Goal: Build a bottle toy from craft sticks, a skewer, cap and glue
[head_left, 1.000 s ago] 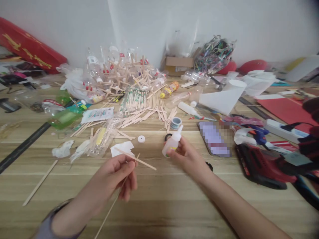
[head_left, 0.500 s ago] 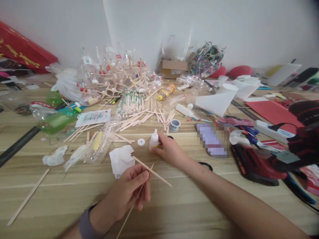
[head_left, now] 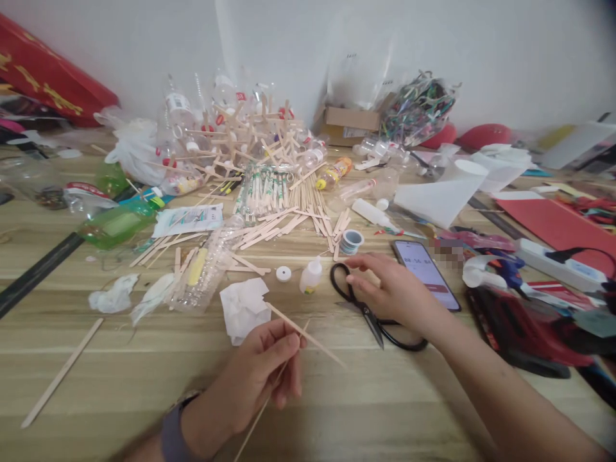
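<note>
Pinched in my left hand are a flat wooden craft stick and a thin wooden skewer, which cross near my fingertips. My right hand is empty, its fingers apart, over the black-handled scissors. Whether it touches them I cannot tell. A small white glue bottle stands upright to the left of the scissors. Beside the bottle lies a white round disc. Crumpled white paper rests just behind my left hand.
A lit phone lies right of the scissors, and a spool stands behind them. Loose craft sticks and plastic bottles are heaped at the back. A green bottle lies left; a red-and-black tool sits right.
My right hand has let go of the glue bottle and moved right to the scissors. The bottle now stands alone. My left hand keeps its hold on the stick and skewer.
</note>
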Demonstrator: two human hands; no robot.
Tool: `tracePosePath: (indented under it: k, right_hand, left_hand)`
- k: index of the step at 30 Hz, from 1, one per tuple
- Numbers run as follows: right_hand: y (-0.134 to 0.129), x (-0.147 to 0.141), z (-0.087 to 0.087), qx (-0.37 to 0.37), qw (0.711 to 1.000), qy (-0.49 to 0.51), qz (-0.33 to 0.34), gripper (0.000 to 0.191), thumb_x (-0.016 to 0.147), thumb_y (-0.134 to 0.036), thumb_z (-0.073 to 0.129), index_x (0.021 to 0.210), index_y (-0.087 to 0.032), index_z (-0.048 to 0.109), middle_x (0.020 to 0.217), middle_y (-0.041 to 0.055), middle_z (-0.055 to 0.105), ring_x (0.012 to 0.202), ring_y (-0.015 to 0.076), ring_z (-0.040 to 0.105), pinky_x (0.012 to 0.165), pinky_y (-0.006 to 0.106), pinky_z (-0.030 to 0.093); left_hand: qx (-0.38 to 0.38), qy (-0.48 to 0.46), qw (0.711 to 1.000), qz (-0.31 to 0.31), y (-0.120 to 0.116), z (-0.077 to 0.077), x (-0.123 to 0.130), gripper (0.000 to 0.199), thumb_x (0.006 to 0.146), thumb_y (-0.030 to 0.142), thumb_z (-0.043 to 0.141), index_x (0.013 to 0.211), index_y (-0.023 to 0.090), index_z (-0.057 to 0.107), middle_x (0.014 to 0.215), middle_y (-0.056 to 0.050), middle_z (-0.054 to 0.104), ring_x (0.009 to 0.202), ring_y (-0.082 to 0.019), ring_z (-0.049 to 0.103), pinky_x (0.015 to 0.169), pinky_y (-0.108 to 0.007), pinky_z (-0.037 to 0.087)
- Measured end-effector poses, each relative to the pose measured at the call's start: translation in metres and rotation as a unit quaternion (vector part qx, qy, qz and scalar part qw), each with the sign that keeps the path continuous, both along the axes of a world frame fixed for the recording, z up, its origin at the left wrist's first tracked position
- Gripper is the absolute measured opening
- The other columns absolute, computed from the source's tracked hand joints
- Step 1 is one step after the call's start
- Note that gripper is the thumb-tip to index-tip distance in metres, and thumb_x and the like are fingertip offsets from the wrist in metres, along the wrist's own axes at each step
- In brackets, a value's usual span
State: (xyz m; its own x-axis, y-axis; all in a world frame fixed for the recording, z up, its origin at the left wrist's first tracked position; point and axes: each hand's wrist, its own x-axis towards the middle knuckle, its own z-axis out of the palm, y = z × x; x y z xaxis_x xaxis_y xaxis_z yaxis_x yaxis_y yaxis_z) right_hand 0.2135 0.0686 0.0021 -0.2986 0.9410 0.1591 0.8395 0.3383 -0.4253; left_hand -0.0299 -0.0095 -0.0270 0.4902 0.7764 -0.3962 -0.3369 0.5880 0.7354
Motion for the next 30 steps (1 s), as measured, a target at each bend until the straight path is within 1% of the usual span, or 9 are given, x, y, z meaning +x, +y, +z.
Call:
tracePosePath:
  k: [3,6,11,15,18,21,24,26,30]
  right_hand:
    - [-0.010,0.017,-0.005,-0.006,0.999,-0.013,-0.032,0.026,0.089,-0.035,0.051,0.101,-0.019,0.067,0.098,0.0101,0.071,0.095,0.0272,0.065,0.084,0.040,0.051]
    - [-0.023,0.025,-0.012,-0.043,0.998,-0.038,-0.039,0.025,0.089,-0.035,0.052,0.099,-0.019,0.068,0.100,0.0113,0.071,0.097,0.0286,0.064,0.085,0.041,0.050]
    - [-0.038,0.016,-0.021,-0.105,0.991,-0.075,-0.032,0.016,0.085,-0.031,0.061,0.094,-0.019,0.066,0.098,0.0110,0.066,0.094,0.0277,0.062,0.084,0.039,0.048]
    - [-0.036,0.008,-0.025,-0.121,0.988,-0.062,-0.078,0.009,0.080,-0.026,0.065,0.080,-0.019,0.059,0.088,0.0089,0.063,0.087,0.0262,0.061,0.076,0.036,0.045]
    - [-0.032,0.010,-0.027,-0.136,0.987,-0.029,-0.080,0.013,0.076,-0.026,0.066,0.075,-0.020,0.054,0.083,0.0063,0.062,0.079,0.0235,0.059,0.068,0.032,0.043]
    - [-0.031,0.015,-0.028,-0.152,0.986,-0.007,-0.064,0.013,0.075,-0.029,0.064,0.075,-0.022,0.053,0.074,0.0023,0.060,0.069,0.0200,0.057,0.061,0.029,0.041]
    - [-0.032,0.020,-0.028,-0.185,0.980,0.042,-0.051,0.015,0.077,-0.035,0.059,0.075,-0.023,0.050,0.068,-0.0006,0.058,0.063,0.0180,0.054,0.057,0.027,0.039]
    - [-0.032,0.022,-0.029,-0.191,0.978,0.072,-0.048,0.018,0.077,-0.038,0.057,0.074,-0.023,0.048,0.067,-0.0010,0.056,0.063,0.0177,0.052,0.056,0.027,0.037]
    - [-0.033,0.024,-0.032,-0.187,0.978,0.081,-0.035,0.018,0.077,-0.039,0.057,0.075,-0.024,0.047,0.066,-0.0016,0.055,0.062,0.0172,0.051,0.056,0.027,0.037]
  left_hand:
    - [0.007,0.002,1.000,-0.012,0.000,-0.002,0.000,0.043,0.069,0.054,0.075,0.073,0.016,0.056,0.043,0.003,0.060,0.029,-0.004,0.040,0.031,-0.013,0.026]
    - [0.018,0.004,0.999,-0.032,0.000,-0.002,0.000,0.043,0.072,0.055,0.073,0.075,0.016,0.056,0.044,0.003,0.060,0.030,-0.004,0.038,0.032,-0.014,0.024]
    - [0.043,0.042,0.997,-0.043,0.001,0.003,0.000,0.041,0.075,0.054,0.070,0.076,0.016,0.056,0.052,0.003,0.060,0.037,-0.002,0.036,0.037,-0.015,0.023]
    - [0.065,0.104,0.989,-0.078,-0.001,0.016,-0.004,0.041,0.078,0.055,0.065,0.077,0.016,0.056,0.057,0.005,0.054,0.042,-0.003,0.035,0.041,-0.017,0.024]
    - [0.093,0.187,0.973,-0.102,-0.003,0.033,-0.012,0.035,0.082,0.052,0.060,0.081,0.017,0.058,0.060,0.007,0.051,0.044,-0.005,0.034,0.043,-0.019,0.025]
    - [0.162,0.314,0.928,-0.119,-0.003,0.052,-0.023,0.027,0.089,0.046,0.050,0.085,0.020,0.059,0.062,0.006,0.049,0.050,-0.009,0.040,0.048,-0.021,0.029]
    - [0.316,0.452,0.825,-0.125,0.002,0.061,-0.030,0.024,0.091,0.034,0.045,0.080,0.021,0.061,0.076,0.001,0.059,0.072,-0.015,0.055,0.065,-0.025,0.039]
    - [0.380,0.498,0.768,-0.134,0.008,0.056,-0.031,0.024,0.091,0.027,0.041,0.080,0.020,0.062,0.083,-0.002,0.063,0.081,-0.018,0.057,0.073,-0.028,0.041]
    - [0.434,0.527,0.709,-0.177,0.021,0.029,-0.030,0.026,0.091,0.022,0.039,0.083,0.017,0.064,0.084,-0.005,0.063,0.081,-0.019,0.059,0.075,-0.030,0.045]
